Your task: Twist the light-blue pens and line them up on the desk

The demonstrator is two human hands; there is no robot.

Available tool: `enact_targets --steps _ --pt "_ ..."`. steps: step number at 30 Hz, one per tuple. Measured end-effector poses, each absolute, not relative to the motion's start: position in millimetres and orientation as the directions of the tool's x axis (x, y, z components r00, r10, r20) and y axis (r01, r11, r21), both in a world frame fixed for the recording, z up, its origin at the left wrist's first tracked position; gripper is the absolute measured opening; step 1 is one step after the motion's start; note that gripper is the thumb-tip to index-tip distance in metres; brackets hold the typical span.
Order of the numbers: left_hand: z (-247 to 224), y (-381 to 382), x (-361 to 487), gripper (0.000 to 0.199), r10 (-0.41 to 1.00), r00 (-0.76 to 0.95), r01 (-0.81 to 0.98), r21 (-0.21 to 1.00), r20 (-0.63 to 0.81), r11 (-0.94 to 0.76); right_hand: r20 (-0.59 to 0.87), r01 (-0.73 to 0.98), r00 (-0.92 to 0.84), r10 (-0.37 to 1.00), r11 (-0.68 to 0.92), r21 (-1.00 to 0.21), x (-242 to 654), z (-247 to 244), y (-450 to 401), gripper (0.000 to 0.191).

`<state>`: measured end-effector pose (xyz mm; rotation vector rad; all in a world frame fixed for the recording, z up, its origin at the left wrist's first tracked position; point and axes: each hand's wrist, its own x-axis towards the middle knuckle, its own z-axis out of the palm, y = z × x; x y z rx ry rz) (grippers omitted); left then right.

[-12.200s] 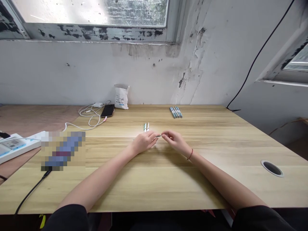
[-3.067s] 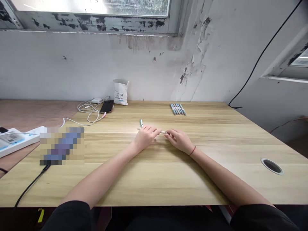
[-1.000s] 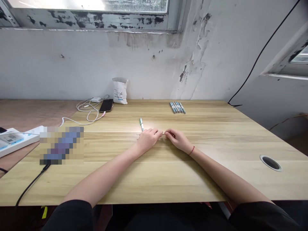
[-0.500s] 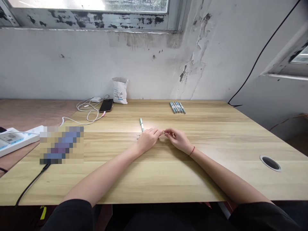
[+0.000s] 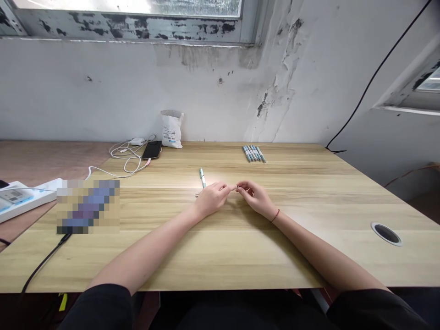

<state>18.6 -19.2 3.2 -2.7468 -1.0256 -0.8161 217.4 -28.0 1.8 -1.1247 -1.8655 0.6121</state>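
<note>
Fingertips point(image 5: 231, 186) closer, tiny pale piece point(image 5: 236, 187) between them

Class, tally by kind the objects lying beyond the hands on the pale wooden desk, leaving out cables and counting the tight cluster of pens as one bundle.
Black smartphone: 1
White paper bag: 1
White charger block: 1
Slim green-and-white pen: 1
Bundle of blue-and-white pens: 1
Total: 5
</note>
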Motion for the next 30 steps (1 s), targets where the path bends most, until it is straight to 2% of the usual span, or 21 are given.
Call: enact_targets --steps 9,14,19,24,30 --pt "2.0 -16.3 18.8 0.024 0.566 0.57 0.626 0.132 0.595 -0.769 0.436 0.437 -0.175 0.883 0.466 -0.769 221.4 6.2 -28.4 0.02" --pt "-0.7 -6.8 13.4 0.018 0.563 0.523 0.664 0.108 0.64 -0.739 0.418 0.438 -0.15 0.896 0.439 -0.785 222.5 4.3 -25.6 0.02" --pt "-1.4 -1.5 7.1 0.025 0.575 0.504 0.713 0.065 0.645 -0.698 0.386 0.429 -0.129 0.914 0.402 -0.809 227.5 -3.8 -18.6 0.023" --pt "-0.2 1.1 3.6 0.032 0.615 0.451 0.757 0.086 0.647 -0.647 0.37 0.427 -0.131 0.92 0.389 -0.816 229.9 -6.7 -15.1 0.024" --pt "17.6 4.0 -6.8 0.029 0.582 0.477 0.719 0.089 0.658 -0.689 0.367 0.427 -0.141 0.92 0.391 -0.816 228.0 -5.2 -14.5 0.023"
